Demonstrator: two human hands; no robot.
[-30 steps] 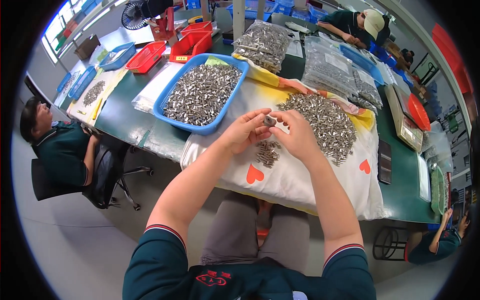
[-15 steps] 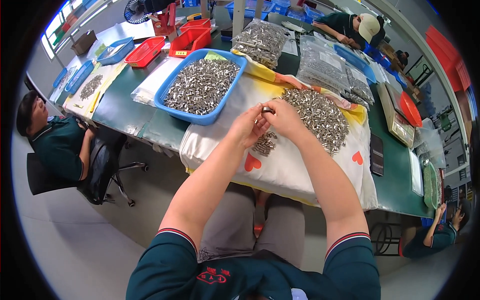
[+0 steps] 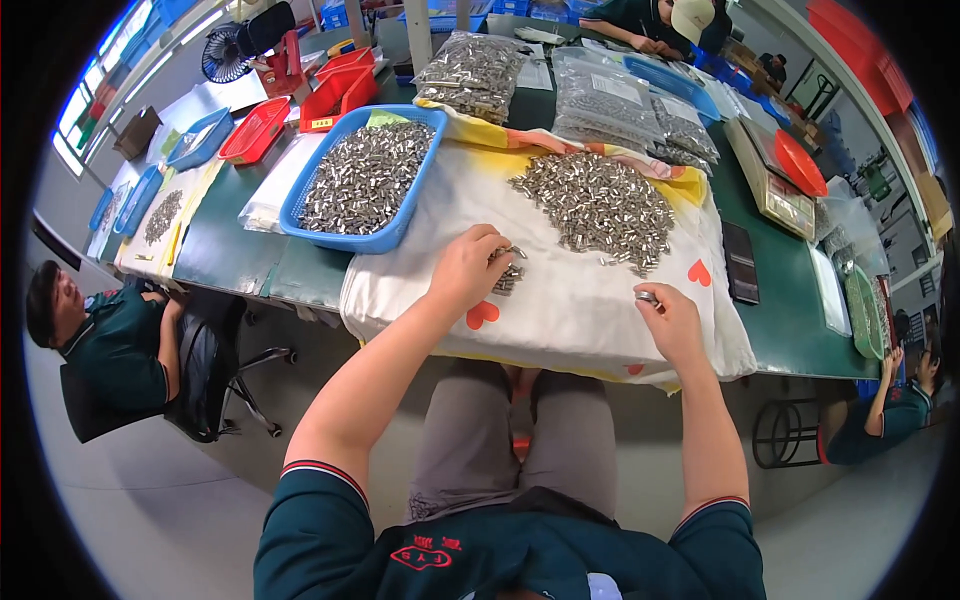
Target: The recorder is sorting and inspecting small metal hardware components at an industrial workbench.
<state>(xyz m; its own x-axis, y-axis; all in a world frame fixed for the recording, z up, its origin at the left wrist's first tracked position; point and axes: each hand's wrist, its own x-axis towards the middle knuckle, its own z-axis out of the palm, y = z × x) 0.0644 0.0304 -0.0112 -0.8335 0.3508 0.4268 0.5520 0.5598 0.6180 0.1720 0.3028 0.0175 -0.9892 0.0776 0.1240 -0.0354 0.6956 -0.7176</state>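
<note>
My left hand has curled fingers at a small group of short metal tubes on a white cloth. A few tubes show at its fingertips. To the right, low over the cloth, my right hand pinches a small, dark, shiny rounded piece; its kind is not clear. A large heap of the same metal tubes lies farther back on the cloth. At the left stands a blue plastic basket full of such tubes.
Bags of metal parts stand behind the cloth. A dark phone-like slab and a scale with a red dish are at the right. Red trays stand at the back left. Seated co-workers are around the table.
My hands have parted from being together over the cloth. The right moved right and nearer with the dark piece; the left went to the small group of tubes. The view has shifted slightly.
</note>
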